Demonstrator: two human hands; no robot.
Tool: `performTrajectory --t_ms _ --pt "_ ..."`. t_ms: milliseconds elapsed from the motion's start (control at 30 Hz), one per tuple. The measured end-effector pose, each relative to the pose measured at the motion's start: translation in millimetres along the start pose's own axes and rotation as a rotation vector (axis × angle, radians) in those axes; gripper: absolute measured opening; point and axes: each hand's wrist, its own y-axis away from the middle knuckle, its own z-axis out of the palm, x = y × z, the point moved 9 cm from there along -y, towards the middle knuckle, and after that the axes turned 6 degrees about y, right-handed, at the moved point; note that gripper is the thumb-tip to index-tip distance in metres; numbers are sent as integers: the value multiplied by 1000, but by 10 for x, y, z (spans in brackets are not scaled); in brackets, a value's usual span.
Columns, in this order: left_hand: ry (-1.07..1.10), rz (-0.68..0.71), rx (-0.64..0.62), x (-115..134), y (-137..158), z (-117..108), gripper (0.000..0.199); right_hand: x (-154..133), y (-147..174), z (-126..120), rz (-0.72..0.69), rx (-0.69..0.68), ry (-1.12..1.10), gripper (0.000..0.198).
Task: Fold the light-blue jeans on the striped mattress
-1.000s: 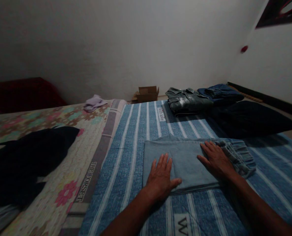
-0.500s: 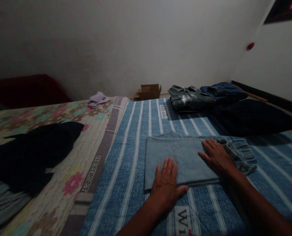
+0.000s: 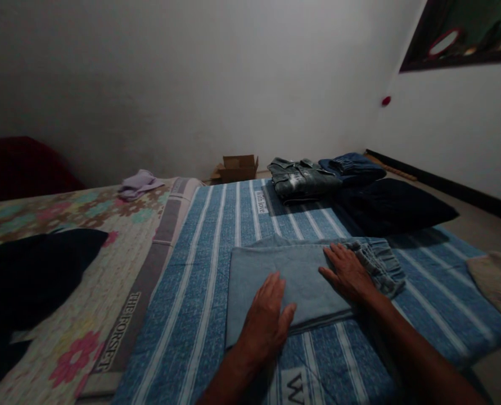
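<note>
Folded light-blue denim pants (image 3: pixel 301 264) lie flat on the blue striped bedsheet (image 3: pixel 191 270), their gathered elastic waistband (image 3: pixel 385 259) toward the right. Over the left part of the denim is my left hand (image 3: pixel 265 315), fingers stretched out and tilted a little; whether it presses on the cloth I cannot tell. My right hand (image 3: pixel 346 273) rests on the pants near the waistband, fingers out and thumb apart. Neither hand grips anything.
Behind the pants sit a folded grey denim jacket (image 3: pixel 303 180), folded blue jeans (image 3: pixel 353 167) and a dark folded garment (image 3: pixel 402 205). Dark clothing (image 3: pixel 43 270) and a lilac cloth (image 3: pixel 139 184) lie on the floral cover at left. A cardboard box (image 3: pixel 238 167) stands beyond the bed.
The view has turned rightward, showing more of the right wall and a beige cloth at the right. My left hand has tilted and its fingers have drawn closer together. My right hand stays near the waistband.
</note>
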Motion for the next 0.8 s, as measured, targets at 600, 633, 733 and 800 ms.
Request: performTrajectory --t_ms 600,633,733,800 --pt "-167 -27 -121 379 -1129 851 60 134 132 -236 56 240 -220 37" --pt "-171 -23 -102 369 -1126 868 61 183 203 -326 93 292 -234 37" --pt "-190 -22 -91 354 -1117 900 67 406 449 -508 249 395 -193 44" --pt "-200 -25 -91 354 -1115 897 69 609 618 -523 393 404 -185 57"
